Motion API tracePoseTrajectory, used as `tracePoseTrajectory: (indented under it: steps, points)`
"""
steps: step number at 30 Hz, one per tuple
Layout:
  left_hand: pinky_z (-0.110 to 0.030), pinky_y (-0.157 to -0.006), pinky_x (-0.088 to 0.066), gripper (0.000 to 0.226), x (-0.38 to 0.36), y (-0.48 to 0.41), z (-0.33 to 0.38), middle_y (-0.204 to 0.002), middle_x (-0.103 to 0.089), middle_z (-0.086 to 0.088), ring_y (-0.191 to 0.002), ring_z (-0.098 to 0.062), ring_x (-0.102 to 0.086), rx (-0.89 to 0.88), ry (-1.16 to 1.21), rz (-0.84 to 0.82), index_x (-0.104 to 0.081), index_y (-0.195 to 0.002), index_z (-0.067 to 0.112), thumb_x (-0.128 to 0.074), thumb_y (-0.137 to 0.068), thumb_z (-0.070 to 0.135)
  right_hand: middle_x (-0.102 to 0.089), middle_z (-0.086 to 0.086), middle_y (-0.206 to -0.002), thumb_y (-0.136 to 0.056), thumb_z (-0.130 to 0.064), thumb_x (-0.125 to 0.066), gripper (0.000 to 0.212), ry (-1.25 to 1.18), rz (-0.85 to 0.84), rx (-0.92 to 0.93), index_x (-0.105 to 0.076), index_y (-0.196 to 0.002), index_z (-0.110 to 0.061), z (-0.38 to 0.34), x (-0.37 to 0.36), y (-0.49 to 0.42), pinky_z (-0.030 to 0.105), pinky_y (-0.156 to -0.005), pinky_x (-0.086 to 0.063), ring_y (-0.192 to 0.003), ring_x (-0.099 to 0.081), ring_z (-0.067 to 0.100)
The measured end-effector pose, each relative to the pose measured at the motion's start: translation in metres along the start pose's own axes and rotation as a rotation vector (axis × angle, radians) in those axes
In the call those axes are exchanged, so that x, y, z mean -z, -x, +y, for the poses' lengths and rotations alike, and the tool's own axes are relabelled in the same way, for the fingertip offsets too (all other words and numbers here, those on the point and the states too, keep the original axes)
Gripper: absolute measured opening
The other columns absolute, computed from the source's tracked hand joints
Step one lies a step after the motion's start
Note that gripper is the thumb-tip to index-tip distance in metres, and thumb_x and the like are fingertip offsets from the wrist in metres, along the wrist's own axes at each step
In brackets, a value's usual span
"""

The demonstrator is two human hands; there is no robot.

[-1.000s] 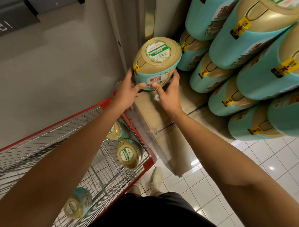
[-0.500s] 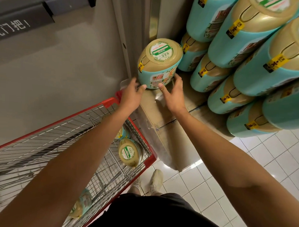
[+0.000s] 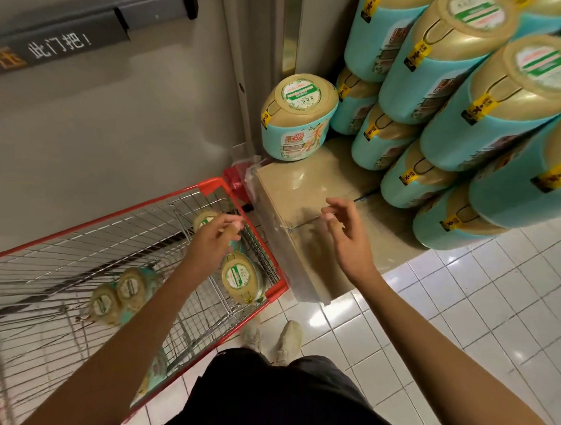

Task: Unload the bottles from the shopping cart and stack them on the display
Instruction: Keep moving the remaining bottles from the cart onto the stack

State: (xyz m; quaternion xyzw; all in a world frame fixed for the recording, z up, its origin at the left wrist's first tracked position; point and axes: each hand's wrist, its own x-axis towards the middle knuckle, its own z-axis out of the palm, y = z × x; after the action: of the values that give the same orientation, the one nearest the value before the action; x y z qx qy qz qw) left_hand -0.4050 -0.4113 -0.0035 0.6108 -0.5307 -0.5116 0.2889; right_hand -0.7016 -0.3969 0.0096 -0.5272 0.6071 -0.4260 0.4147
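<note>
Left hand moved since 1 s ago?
Yes. The left hand let go of the bottle on the display and drew back toward the person, now over the cart.

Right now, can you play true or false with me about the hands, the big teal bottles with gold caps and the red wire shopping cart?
1. Both hands hold the lone teal bottle with the gold cap on the beige display platform. False: neither hand touches it; it stands alone.
2. The left hand is over the red wire shopping cart. True.
3. The cart is empty. False: several gold-capped bottles lie in it.
4. A stack of teal bottles rises to the right of the lone bottle. True.
5. The right hand grips a bottle. False: it is open above the platform, holding nothing.
</note>
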Motion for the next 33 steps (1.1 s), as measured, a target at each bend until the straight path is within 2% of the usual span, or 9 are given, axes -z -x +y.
tracePoseTrajectory:
  steps: [4, 9, 13, 16, 19, 21, 26, 30, 33]
  points:
    - [-0.029, -0.078, -0.062, 0.020, -0.002, 0.056, -0.016, -0.114, -0.073, 0.016, -0.101, -0.006, -0.072, 0.044, 0.034, 0.036, -0.070, -0.112, 0.045, -0.055, -0.101, 0.049, -0.069, -0.007, -0.119, -0.107, -0.036, -0.050, 0.026, -0.004, -0.013, 0.029, -0.064, -0.127, -0.026, 0.005, 0.003, 0.030, 0.045, -0.096, -0.059, -0.113, -0.067, 0.019]
    - [-0.024, -0.073, -0.059, 0.023, -0.001, 0.107, -0.039, -0.111, -0.074, 0.010, -0.098, -0.007, -0.073, 0.124, 0.058, 0.149, -0.069, -0.100, 0.057, -0.056, -0.106, 0.039, -0.068, -0.012, -0.113, -0.110, -0.027, -0.049, 0.020, -0.012, -0.122, 0.036, -0.067, -0.117, -0.025, 0.012, -0.001, 0.060, 0.028, -0.092, -0.057, -0.111, -0.065, 0.017]
    - [-0.017, -0.068, -0.057, 0.030, 0.009, 0.142, -0.052, -0.107, -0.074, 0.014, -0.096, -0.010, -0.073, 0.185, 0.080, 0.239, -0.068, -0.099, 0.052, -0.054, -0.108, 0.027, -0.069, -0.010, -0.110, -0.111, -0.025, -0.050, 0.018, -0.017, -0.197, 0.008, -0.068, -0.114, -0.026, 0.006, -0.013, 0.080, 0.019, -0.086, -0.055, -0.107, -0.065, 0.015]
    - [-0.025, -0.075, -0.060, 0.040, 0.021, 0.163, -0.061, -0.100, -0.074, 0.021, -0.091, -0.004, -0.072, 0.205, 0.098, 0.296, -0.068, -0.093, 0.059, -0.055, -0.108, 0.024, -0.069, -0.009, -0.104, -0.110, -0.023, -0.052, 0.016, -0.045, -0.258, -0.001, -0.068, -0.113, -0.020, -0.007, -0.032, 0.094, 0.018, -0.081, -0.054, -0.099, -0.066, 0.011]
    - [-0.034, -0.081, -0.060, 0.026, 0.041, 0.185, -0.074, -0.105, -0.074, 0.016, -0.092, -0.004, -0.073, 0.220, 0.138, 0.349, -0.068, -0.104, 0.047, -0.054, -0.108, 0.025, -0.070, -0.014, -0.098, -0.110, -0.016, -0.053, 0.016, -0.064, -0.319, -0.013, -0.069, -0.113, -0.013, -0.020, -0.060, 0.107, 0.013, -0.077, -0.053, -0.090, -0.069, 0.001]
    - [-0.031, -0.080, -0.059, 0.022, 0.056, 0.201, -0.085, -0.106, -0.075, 0.012, -0.092, -0.004, -0.073, 0.235, 0.174, 0.395, -0.069, -0.105, 0.042, -0.054, -0.108, 0.025, -0.070, -0.015, -0.099, -0.109, -0.019, -0.054, 0.017, -0.056, -0.363, -0.010, -0.069, -0.113, -0.012, -0.027, -0.081, 0.116, 0.015, -0.078, -0.055, -0.090, -0.069, 0.003]
    - [-0.031, -0.078, -0.057, 0.016, 0.102, 0.246, -0.119, -0.110, -0.074, 0.002, -0.092, -0.006, -0.073, 0.288, 0.248, 0.480, -0.070, -0.109, 0.030, -0.056, -0.107, 0.023, -0.071, -0.002, -0.101, -0.110, -0.020, -0.054, 0.016, -0.012, -0.492, -0.041, -0.068, -0.114, -0.014, -0.043, -0.144, 0.134, 0.038, -0.088, -0.059, -0.098, -0.070, 0.022]
    - [-0.043, -0.087, -0.059, 0.015, 0.143, 0.280, -0.155, -0.111, -0.075, 0.002, -0.099, -0.018, -0.073, 0.366, 0.295, 0.521, -0.070, -0.114, 0.025, -0.057, -0.106, 0.024, -0.071, 0.003, -0.102, -0.110, -0.024, -0.054, 0.017, -0.013, -0.547, -0.036, -0.069, -0.113, -0.018, -0.062, -0.203, 0.152, 0.034, -0.086, -0.059, -0.098, -0.069, 0.024]
    - [-0.043, -0.087, -0.059, 0.015, 0.170, 0.299, -0.180, -0.104, -0.076, 0.009, -0.096, -0.014, -0.074, 0.398, 0.340, 0.531, -0.072, -0.111, 0.027, -0.058, -0.106, 0.025, -0.071, 0.000, -0.099, -0.109, -0.020, -0.053, 0.018, -0.013, -0.585, -0.020, -0.069, -0.113, -0.014, -0.073, -0.248, 0.166, 0.031, -0.081, -0.059, -0.095, -0.069, 0.023]
